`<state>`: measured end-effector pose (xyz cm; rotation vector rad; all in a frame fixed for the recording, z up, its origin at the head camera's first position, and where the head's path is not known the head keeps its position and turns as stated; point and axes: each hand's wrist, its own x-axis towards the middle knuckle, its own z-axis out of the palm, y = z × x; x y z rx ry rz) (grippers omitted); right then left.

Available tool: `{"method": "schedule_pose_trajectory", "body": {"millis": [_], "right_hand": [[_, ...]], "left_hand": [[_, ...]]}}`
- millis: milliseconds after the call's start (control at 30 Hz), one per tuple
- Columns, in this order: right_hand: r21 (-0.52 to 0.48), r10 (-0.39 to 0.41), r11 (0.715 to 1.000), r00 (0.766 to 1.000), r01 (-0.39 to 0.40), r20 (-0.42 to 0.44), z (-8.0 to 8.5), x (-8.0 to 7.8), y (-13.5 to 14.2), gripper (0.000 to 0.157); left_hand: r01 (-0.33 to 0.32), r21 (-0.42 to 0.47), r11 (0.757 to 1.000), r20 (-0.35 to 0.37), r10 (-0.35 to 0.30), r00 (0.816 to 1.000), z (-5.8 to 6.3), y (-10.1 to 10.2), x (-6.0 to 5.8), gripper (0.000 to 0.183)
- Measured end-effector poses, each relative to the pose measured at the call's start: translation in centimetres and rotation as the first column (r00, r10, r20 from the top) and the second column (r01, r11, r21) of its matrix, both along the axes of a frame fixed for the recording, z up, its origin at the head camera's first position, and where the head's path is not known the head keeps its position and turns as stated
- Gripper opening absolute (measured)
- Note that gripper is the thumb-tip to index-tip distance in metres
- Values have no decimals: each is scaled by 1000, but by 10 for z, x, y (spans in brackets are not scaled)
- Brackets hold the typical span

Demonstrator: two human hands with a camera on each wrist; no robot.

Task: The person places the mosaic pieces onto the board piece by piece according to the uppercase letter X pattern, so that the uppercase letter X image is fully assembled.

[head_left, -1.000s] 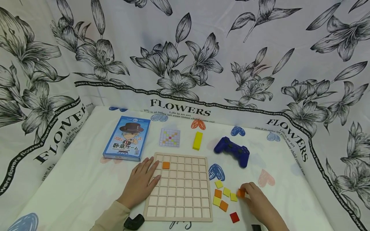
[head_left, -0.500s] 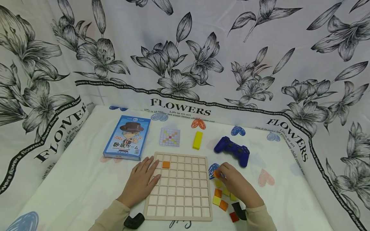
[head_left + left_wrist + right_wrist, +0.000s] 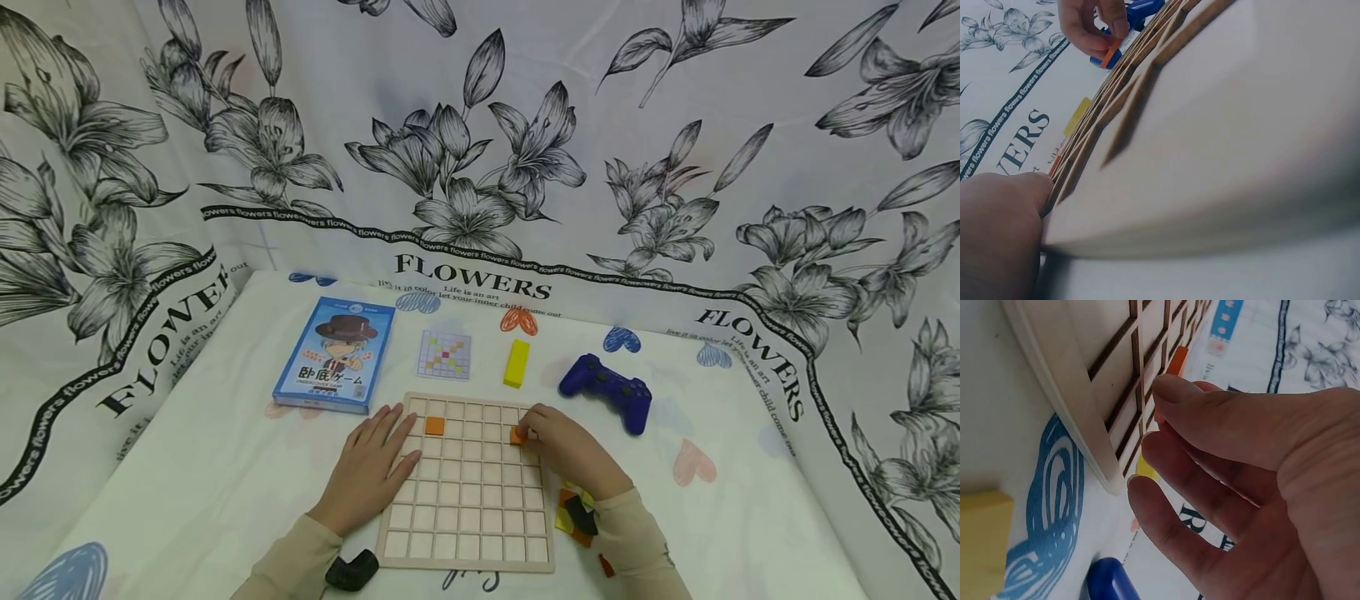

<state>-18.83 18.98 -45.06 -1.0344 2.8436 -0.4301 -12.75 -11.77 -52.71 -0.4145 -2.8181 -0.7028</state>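
Note:
A wooden grid board (image 3: pixel 471 518) lies flat on the cloth in the head view. One orange square tile (image 3: pixel 435 426) sits in a cell near its upper left. My left hand (image 3: pixel 365 477) rests along the board's left edge, fingers extended. Over the upper right cells, my right hand (image 3: pixel 572 450) pinches another orange tile (image 3: pixel 515 436) between thumb and fingers. That tile (image 3: pixel 1111 54) stands on edge above the grid in the left wrist view. Orange, yellow and red tiles (image 3: pixel 562 521) lie right of the board, partly hidden by my right forearm and a black wrist device.
Behind the board are a blue game box (image 3: pixel 335 354), a coloured grid card (image 3: pixel 444 355), a yellow block (image 3: pixel 516 363) and a blue game controller (image 3: pixel 606 393). A black object (image 3: pixel 352 570) is near my left wrist. A flower-printed curtain (image 3: pixel 480 167) stands at the back.
My right hand has carried the orange tile from the loose tiles leftward and up, to over the board's upper right. My left hand stays in place on the board's edge.

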Motion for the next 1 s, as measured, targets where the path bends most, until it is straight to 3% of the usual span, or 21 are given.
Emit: {"method": "schedule_pose_trajectory", "body": {"millis": [133, 433, 767, 1000], "right_hand": [[4, -11, 1000, 1000, 11, 27, -3, -4, -4, 12], [19, 36, 999, 999, -36, -19, -8, -12, -9, 11], [27, 47, 999, 999, -48, 5, -6, -12, -9, 13], [-17, -105, 994, 979, 109, 174, 1, -4, 7, 28]], "left_hand": [[6, 2, 1000, 4, -6, 1000, 1, 0, 0, 60], [0, 0, 1000, 8, 0, 1000, 1, 1, 0, 61], [13, -2, 1000, -19, -13, 1000, -2, 0, -1, 60], [7, 5, 1000, -25, -7, 1000, -2, 0, -1, 59]]}}
